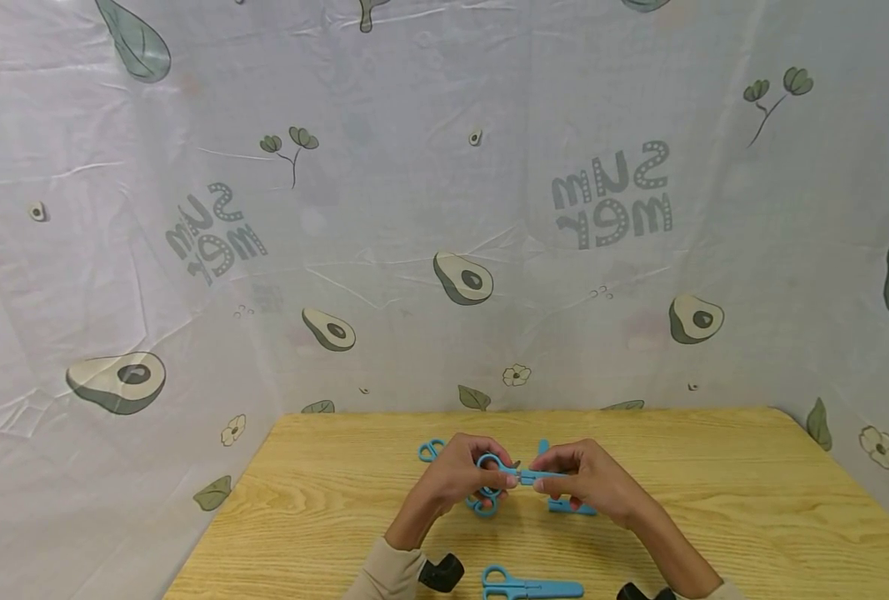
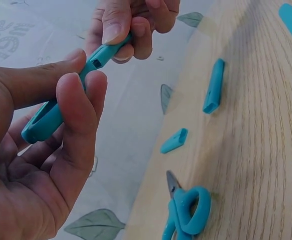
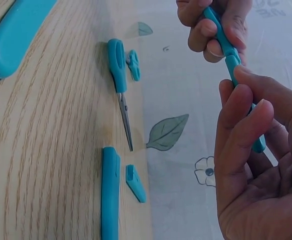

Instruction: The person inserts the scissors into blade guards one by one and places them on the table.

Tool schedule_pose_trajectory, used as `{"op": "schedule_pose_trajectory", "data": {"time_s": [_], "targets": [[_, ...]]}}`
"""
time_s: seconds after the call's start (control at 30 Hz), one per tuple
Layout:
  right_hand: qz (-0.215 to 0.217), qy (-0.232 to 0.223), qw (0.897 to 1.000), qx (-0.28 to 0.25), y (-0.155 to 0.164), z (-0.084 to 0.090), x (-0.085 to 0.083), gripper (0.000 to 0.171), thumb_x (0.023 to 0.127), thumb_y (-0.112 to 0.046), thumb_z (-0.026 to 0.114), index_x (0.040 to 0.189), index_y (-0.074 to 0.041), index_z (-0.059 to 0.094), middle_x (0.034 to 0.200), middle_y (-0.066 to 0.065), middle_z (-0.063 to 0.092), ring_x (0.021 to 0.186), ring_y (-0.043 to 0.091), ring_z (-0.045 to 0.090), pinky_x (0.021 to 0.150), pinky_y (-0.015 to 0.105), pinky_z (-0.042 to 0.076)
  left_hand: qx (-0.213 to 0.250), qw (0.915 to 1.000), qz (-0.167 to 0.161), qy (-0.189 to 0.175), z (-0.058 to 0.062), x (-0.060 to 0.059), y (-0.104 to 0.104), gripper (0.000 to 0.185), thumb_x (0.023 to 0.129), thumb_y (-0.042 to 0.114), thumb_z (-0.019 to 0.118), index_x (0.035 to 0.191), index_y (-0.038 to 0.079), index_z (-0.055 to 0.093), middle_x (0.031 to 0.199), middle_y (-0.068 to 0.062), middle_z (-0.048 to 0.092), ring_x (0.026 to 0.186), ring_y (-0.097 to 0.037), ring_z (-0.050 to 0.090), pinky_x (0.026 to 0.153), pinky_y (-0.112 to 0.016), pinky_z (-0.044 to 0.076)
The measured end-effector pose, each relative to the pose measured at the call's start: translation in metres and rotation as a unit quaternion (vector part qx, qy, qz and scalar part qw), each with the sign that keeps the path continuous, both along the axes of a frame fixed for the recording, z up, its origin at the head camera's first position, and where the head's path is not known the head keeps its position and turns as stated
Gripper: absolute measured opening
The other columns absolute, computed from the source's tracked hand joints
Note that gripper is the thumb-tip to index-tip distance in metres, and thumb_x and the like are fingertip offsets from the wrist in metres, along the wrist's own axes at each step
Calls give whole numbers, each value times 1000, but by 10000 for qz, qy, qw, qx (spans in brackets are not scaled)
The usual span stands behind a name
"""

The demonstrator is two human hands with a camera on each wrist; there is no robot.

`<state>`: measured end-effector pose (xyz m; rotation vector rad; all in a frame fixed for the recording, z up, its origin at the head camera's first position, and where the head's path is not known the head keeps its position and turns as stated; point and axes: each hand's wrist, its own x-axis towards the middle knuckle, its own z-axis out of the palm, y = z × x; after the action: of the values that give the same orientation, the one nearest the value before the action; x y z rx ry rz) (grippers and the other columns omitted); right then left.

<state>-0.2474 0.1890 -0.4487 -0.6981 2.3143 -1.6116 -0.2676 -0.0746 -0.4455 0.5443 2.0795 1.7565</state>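
While both hands meet above the middle of the worktop (image 1: 714, 467), these entries hold.
Held item: blue scissors (image 1: 506, 476) in a blue sheath (image 1: 545, 477), lying level between the hands, clear of the wood.
Left hand (image 1: 455, 475): fingers and thumb curled round the ring-handle end; palm turned inward, wrist low.
Right hand (image 1: 586, 483): thumb and fingertips pinching the sheath end; the left wrist view shows the thumb (image 2: 114, 22) pressed on top.
Nearby on worktop: bare scissors (image 2: 186, 210) near the far edge, blades uncovered; loose sheath (image 2: 214, 86) and a small blue piece (image 2: 174, 141) beside them; second sheathed pair (image 1: 530, 586) by the near edge.
Edges: far edge meets the backdrop cloth (image 1: 444, 208); open wood lies wide to the right.
Writing: cloth reads "SUM MER", mirrored, twice.
Dark wrist mounts (image 1: 442, 572): near edge.
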Motion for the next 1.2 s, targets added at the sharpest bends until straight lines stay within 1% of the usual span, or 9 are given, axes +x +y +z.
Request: {"op": "schedule_pose_trajectory", "data": {"time_s": [0.17,0.27,0.4,0.53,0.67,0.77,0.87,1.0,1.2], "targets": [[49,-27,9999,-106,-1,0,0,33,103,-20,74,126,3,74,100,12,76,73,27,67,57,40,56,12,10000,56,-69,-1,0,2,14,92,4,85,103,4,77,72,-3,71,61,-16,70,53,-27,59],[38,-59,9999,-119,-1,-1,0,31,103,-20,75,125,2,74,99,11,76,73,25,67,57,40,56,20,9999,80,-104,-2,1,2,15,91,4,85,104,2,77,71,-3,70,60,-16,71,53,-26,58],[80,-85,9999,-99,-1,-3,-1,29,103,-21,75,122,0,76,98,14,75,70,21,64,55,40,56,28,9999,55,-161,-3,1,2,17,92,4,85,106,1,77,71,-3,70,61,-16,72,52,-26,58],[153,-124,9998,-82,-1,-5,-2,29,103,-21,75,123,0,76,100,13,75,68,15,60,54,40,54,14,9999,-47,-152,-5,0,1,16,93,4,84,106,1,77,72,-3,70,61,-15,71,53,-26,58],[173,-332,9992,-110,-2,-4,-1,32,102,-21,76,125,2,74,99,8,75,67,11,59,54,35,54,-32,9997,-215,-94,-6,-1,0,12,94,5,83,104,5,77,72,-3,71,59,-13,68,53,-25,58],[153,-479,9987,-111,-3,-3,1,33,102,-22,76,125,1,74,96,4,75,66,10,58,55,31,54,-38,9993,-358,-71,-5,-1,-1,10,95,6,82,103,7,76,71,-2,71,57,-11,66,54,-24,58],[148,-546,9984,-97,-4,-2,2,32,102,-23,75,124,1,74,97,4,75,67,10,58,56,31,53,-60,9989,-455,-78,-4,-1,-3,11,96,7,81,105,7,76,72,-1,71,57,-11,65,54,-24,58],[144,-638,9978,-99,-4,-1,2,32,103,-24,75,125,0,73,98,3,74,68,11,58,56,31,52,-94,9987,-483,-91,-2,0,-5,14,97,8,80,110,4,76,74,-2,71,57,-12,65,55,-24,58],[208,-670,9974,-167,-4,-2,2,32,104,-22,73,127,0,72,99,3,74,69,11,58,56,30,51,-86,9984,-548,-115,-3,0,-6,11,97,8,80,108,9,76,76,0,71,58,-10,67,57,-24,58]]}}
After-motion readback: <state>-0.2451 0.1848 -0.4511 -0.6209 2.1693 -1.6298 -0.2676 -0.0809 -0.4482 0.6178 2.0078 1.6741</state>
